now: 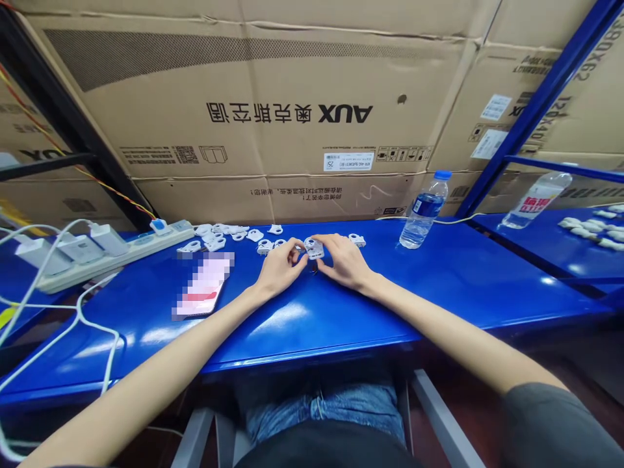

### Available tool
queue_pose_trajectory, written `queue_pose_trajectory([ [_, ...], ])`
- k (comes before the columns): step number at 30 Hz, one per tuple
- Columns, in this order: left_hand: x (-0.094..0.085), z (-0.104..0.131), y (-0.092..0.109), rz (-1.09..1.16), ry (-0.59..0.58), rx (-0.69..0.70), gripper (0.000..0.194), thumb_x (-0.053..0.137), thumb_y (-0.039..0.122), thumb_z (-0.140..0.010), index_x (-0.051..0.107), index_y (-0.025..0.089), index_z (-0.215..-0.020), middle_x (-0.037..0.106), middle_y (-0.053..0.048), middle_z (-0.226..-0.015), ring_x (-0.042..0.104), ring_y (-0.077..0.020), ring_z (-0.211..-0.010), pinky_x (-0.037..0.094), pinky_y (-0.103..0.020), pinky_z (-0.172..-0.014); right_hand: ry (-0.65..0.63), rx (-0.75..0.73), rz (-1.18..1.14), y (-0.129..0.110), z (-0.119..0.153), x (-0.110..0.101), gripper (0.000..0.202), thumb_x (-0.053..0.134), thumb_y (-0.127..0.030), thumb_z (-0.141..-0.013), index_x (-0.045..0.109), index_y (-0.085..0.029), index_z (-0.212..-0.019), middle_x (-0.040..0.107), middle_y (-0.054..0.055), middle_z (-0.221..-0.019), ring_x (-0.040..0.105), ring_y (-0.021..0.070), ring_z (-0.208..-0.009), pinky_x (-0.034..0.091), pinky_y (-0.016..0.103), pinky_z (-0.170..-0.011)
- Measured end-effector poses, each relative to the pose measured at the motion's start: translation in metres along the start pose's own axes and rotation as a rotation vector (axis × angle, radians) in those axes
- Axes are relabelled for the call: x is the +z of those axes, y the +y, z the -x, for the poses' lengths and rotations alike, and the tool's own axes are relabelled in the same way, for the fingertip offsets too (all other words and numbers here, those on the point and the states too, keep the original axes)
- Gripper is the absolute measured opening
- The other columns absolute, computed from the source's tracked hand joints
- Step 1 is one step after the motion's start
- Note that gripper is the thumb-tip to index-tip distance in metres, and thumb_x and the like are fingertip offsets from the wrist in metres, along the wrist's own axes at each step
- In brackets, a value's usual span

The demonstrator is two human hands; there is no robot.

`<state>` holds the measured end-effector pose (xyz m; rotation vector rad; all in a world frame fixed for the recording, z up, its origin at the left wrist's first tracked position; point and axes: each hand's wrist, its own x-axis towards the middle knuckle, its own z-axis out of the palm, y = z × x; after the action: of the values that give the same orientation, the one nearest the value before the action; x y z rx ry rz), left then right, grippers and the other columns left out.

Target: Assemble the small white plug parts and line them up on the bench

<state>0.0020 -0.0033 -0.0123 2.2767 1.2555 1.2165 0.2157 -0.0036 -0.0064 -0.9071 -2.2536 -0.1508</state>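
A small white plastic part with a round opening stands just above the blue table top, between my two hands. My left hand has its fingers curled and grips the part's left side. On the other side, my right hand pinches it between thumb and fingers. Something small and dark shows under the part, too small to name. Similar white plastic parts lie just behind my left hand, and another white part lies behind my right hand. A loose pile of them spreads to the back left.
A phone lies left of my left forearm. A power strip with chargers and white cables runs along the left. A water bottle stands at the back right, another bottle beyond the blue frame. Cardboard boxes wall the back.
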Motion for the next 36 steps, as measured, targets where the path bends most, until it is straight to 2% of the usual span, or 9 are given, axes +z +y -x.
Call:
queue_pose_trajectory([
  [4, -0.003, -0.001, 0.003, -0.012, -0.006, -0.026, 0.010, 0.061, 0.031, -0.089, 0.063, 0.021, -0.089, 0.051, 0.005, -0.063, 0.052, -0.0151, -0.062, 0.040, -0.028, -0.065, -0.018, 0.013, 0.009, -0.005, 0.002, 0.002, 0.052, 0.059, -0.020, -0.091, 0.056, -0.014, -0.143, 0.067, 0.016, -0.139, 0.064, 0.0316, -0.122, 0.050, 0.049, -0.109],
  [11, -0.004, -0.001, 0.009, -0.006, 0.007, -0.026, 0.011, 0.061, 0.030, -0.088, 0.065, 0.021, -0.085, 0.051, 0.005, -0.062, 0.052, -0.0148, -0.062, 0.041, -0.029, -0.066, -0.063, 0.059, 0.006, -0.005, 0.001, 0.000, 0.054, 0.057, -0.022, -0.093, 0.055, -0.020, -0.147, 0.066, 0.013, -0.142, 0.062, 0.0318, -0.128, 0.047, 0.053, -0.114],
  [20, -0.004, -0.001, 0.012, 0.050, -0.006, -0.008, 0.012, 0.058, 0.029, -0.089, 0.063, 0.020, -0.083, 0.054, 0.004, -0.064, 0.051, -0.0137, -0.062, 0.042, -0.027, -0.064, -0.058, 0.064, 0.041, 0.000, -0.001, -0.002, 0.053, 0.058, -0.023, -0.094, 0.056, -0.016, -0.147, 0.066, 0.013, -0.142, 0.060, 0.0308, -0.124, 0.049, 0.047, -0.108],
  [25, -0.008, 0.000, 0.008, 0.041, -0.105, 0.091, 0.011, 0.057, 0.026, -0.090, 0.064, 0.020, -0.084, 0.052, 0.004, -0.065, 0.047, -0.0122, -0.059, 0.040, -0.026, -0.061, -0.040, 0.200, 0.114, 0.017, -0.003, -0.004, 0.051, 0.060, -0.028, -0.093, 0.060, -0.019, -0.144, 0.068, 0.011, -0.138, 0.058, 0.0326, -0.124, 0.048, 0.048, -0.103],
  [29, -0.010, 0.001, 0.002, -0.039, -0.234, 0.174, 0.009, 0.058, 0.025, -0.090, 0.065, 0.020, -0.085, 0.055, 0.003, -0.068, 0.049, -0.0130, -0.062, 0.039, -0.027, -0.063, -0.085, 0.317, 0.180, 0.031, -0.004, -0.003, 0.048, 0.062, -0.033, -0.093, 0.064, -0.019, -0.139, 0.071, 0.013, -0.133, 0.059, 0.0346, -0.122, 0.048, 0.049, -0.098],
  [36, -0.012, 0.004, -0.001, -0.125, -0.371, 0.199, 0.011, 0.059, 0.025, -0.089, 0.069, 0.022, -0.088, 0.059, 0.001, -0.072, 0.054, -0.0145, -0.065, 0.038, -0.028, -0.064, -0.177, 0.326, 0.206, 0.045, 0.000, 0.004, 0.042, 0.061, -0.032, -0.093, 0.070, -0.020, -0.132, 0.075, 0.012, -0.126, 0.058, 0.0356, -0.124, 0.045, 0.052, -0.105],
])
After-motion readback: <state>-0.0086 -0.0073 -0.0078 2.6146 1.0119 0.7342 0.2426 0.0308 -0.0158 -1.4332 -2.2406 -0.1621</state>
